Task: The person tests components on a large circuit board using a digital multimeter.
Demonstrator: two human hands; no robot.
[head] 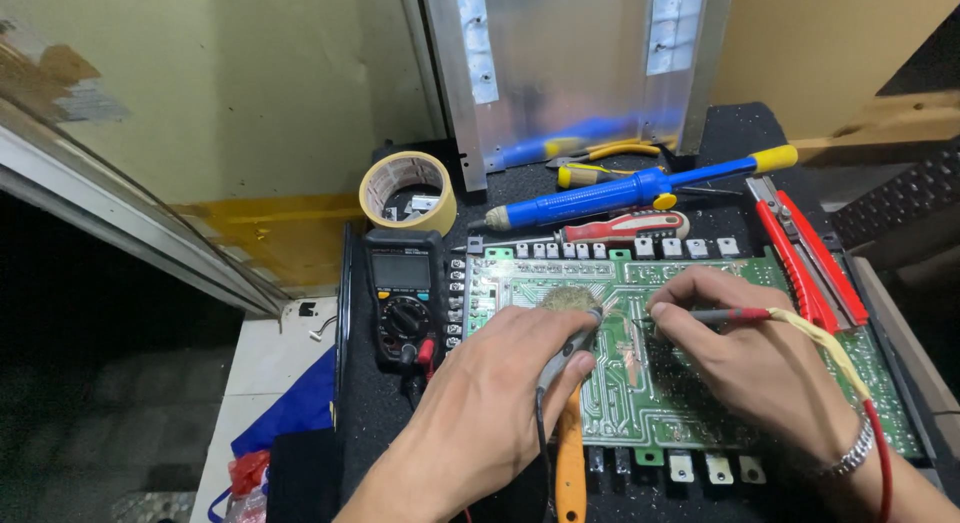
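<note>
Nearest the camera, the left hand (490, 403) was closed around a black probe (568, 351), its tip set down on the green circuit board (640, 393). An orange-handled tool (570, 463) lay on the mat just under that hand. The right hand (750, 358) pinched a red probe (715, 315) between thumb and fingers, tip touching the board near the black probe's tip; a yellowed lead with a red wire (880, 453) ran back over the wrist, which wore a metal bracelet (855, 451).

Left of the board sat a black multimeter (404, 295) — dial face up, leads plugged in. Beyond the board lay a red-handled screwdriver (625, 226), a blue desoldering pump (640, 188) and yellow-handled pliers (600, 163); a red utility knife (805, 258) lay at the right edge. Farther back stood a roll of tape (408, 191) and an aluminium panel (575, 68) against the wall.
</note>
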